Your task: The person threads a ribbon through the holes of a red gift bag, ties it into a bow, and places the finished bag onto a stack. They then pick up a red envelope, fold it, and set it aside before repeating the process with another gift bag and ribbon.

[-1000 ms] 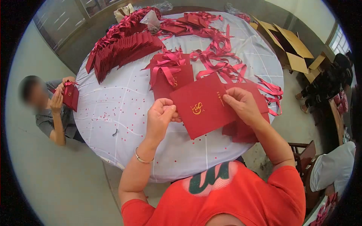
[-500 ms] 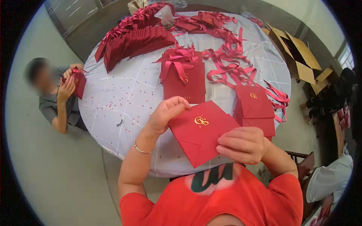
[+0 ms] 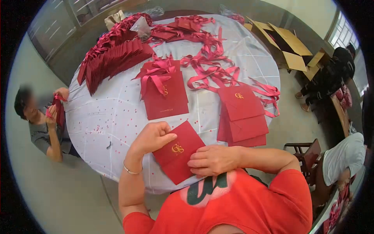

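Observation:
A flat, folded red paper gift bag (image 3: 187, 137) with a gold monogram lies tilted at the table's near edge, close to my body. My left hand (image 3: 155, 137) pinches its upper left edge between thumb and fingers. Over its right side lies my right hand (image 3: 212, 160), fingers closed together on the front; the thumb is hidden. To the right is a stack of flat red bags (image 3: 247, 126) without ribbon handles showing. Beyond my hands, red bags with pink ribbons (image 3: 165, 105) lie piled. Loose pink ribbons (image 3: 214, 74) are strewn behind the right stack.
A long row of red bags (image 3: 117, 60) leans at the table's far left. Small pink dots lie scattered over the white tablecloth (image 3: 97, 113). At left a seated person (image 3: 43, 134) holds a red bag. Open cardboard boxes (image 3: 294, 60), a wooden chair (image 3: 309, 154) and other people are at right.
Both hands have brought the gift bag down and toward my body. My right hand has moved from its lower right corner onto its front. The whole view has shifted.

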A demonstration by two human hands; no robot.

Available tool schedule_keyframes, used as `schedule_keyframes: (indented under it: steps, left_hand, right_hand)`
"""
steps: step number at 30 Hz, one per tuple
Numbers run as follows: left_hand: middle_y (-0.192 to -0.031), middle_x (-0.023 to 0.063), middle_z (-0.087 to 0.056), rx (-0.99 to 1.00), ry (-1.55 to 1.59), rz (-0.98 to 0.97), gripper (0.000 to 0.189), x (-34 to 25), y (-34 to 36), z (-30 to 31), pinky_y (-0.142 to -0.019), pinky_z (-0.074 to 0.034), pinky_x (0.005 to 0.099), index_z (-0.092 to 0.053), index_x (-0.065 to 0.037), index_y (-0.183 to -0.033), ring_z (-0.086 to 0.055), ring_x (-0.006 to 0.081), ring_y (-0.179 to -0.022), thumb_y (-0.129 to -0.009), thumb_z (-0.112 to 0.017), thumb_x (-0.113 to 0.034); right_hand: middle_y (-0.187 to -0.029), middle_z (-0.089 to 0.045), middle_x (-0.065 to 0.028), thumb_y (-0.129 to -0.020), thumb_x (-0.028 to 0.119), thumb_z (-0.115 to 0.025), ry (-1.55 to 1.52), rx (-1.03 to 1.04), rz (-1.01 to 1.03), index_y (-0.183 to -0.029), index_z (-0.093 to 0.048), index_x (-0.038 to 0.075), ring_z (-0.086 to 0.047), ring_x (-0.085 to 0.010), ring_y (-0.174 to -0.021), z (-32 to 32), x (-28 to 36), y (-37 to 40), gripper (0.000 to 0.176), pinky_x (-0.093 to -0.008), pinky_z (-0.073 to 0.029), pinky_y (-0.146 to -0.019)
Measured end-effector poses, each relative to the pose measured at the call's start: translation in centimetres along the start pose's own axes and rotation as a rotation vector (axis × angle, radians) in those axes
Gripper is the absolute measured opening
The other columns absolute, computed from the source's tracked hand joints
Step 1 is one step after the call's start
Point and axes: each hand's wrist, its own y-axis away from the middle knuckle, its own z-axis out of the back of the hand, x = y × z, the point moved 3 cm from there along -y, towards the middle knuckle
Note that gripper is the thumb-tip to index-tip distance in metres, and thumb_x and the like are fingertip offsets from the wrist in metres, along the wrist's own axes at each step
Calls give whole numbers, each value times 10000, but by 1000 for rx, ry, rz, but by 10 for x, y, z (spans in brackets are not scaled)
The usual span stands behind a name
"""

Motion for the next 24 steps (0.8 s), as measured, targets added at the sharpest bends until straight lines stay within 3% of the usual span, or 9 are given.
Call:
schedule_keyframes:
  steps: [3, 5, 8, 10, 16, 18, 20, 22, 24]
  left_hand:
    - [-586, -53, -423, 24, -2, -58, 257, 5, -4, -6, -467, -302, 235, -493, -26, -704, -353, 24, -558, -829, -702, -107]
    - [-588, -54, -397, 33, -8, -46, 284, 9, -6, -6, -466, -297, 244, -460, -31, -695, -343, 33, -559, -831, -697, -107]
    - [-584, -51, -415, 64, 42, -15, 227, 13, -9, -7, -464, -299, 249, -500, -25, -734, -350, 33, -551, -837, -685, -105]
    - [-579, -50, -433, 84, 126, -12, 155, 18, -10, -9, -467, -310, 248, -552, -16, -804, -364, 35, -548, -843, -674, -104]
    - [-586, -45, -490, 112, 72, -29, 153, 18, -11, -9, -477, -337, 245, -581, 2, -889, -403, 39, -553, -845, -667, -117]
    - [-588, -41, -499, 110, 60, -31, 158, 18, -11, -9, -479, -340, 245, -578, 4, -887, -408, 39, -555, -844, -667, -120]
    - [-591, -38, -507, 112, 53, -33, 164, 20, -11, -10, -481, -344, 246, -575, 7, -885, -413, 40, -557, -843, -667, -123]
    - [-592, -35, -503, 132, 106, -19, 165, 24, -12, -11, -484, -344, 250, -570, 6, -880, -410, 41, -560, -842, -664, -124]
    - [-594, -71, -439, 127, 144, -14, 129, 21, -11, -14, -471, -293, 238, -548, -13, -864, -358, 23, -555, -858, -651, -91]
  right_hand:
    - [-1004, -627, -98, -782, 183, -733, 9, -160, -155, -965, -637, 59, -633, -262, -870, 27, -18, 5, 241, -359, -530, -683]
    - [-989, -653, -86, -772, 139, -718, 132, -120, -382, -943, -654, 80, -648, -239, -877, 53, -48, 19, 191, -361, -542, -688]
    - [-899, -663, -68, -788, 157, -676, 203, -293, -695, -872, -687, 91, -641, -265, -857, 74, -103, 49, 108, -385, -529, -719]
    - [-864, -659, -85, -795, 172, -684, 227, -225, -825, -854, -697, 83, -638, -292, -852, 83, -135, 58, 108, -404, -519, -722]
    - [-845, -648, -117, -762, 303, -695, 244, -69, -863, -858, -701, 88, -633, -323, -827, 59, -194, 41, 235, -454, -501, -706]
    - [-847, -635, -110, -770, 271, -705, 301, 159, -972, -870, -698, 64, -623, -310, -863, 45, -208, 34, 230, -421, -499, -741]
    - [-843, -630, -103, -749, 255, -709, 256, 127, -939, -869, -689, 77, -622, -314, -859, 41, -206, 31, 216, -429, -497, -734]
    - [-805, -638, -128, -767, 255, -701, 333, -30, -797, -893, -682, 78, -629, -324, -797, 43, -199, 25, 218, -441, -498, -704]
    - [-793, -642, -141, -782, 246, -689, 209, -23, -907, -894, -679, 73, -630, -332, -764, 53, -177, 21, 206, -444, -500, -689]
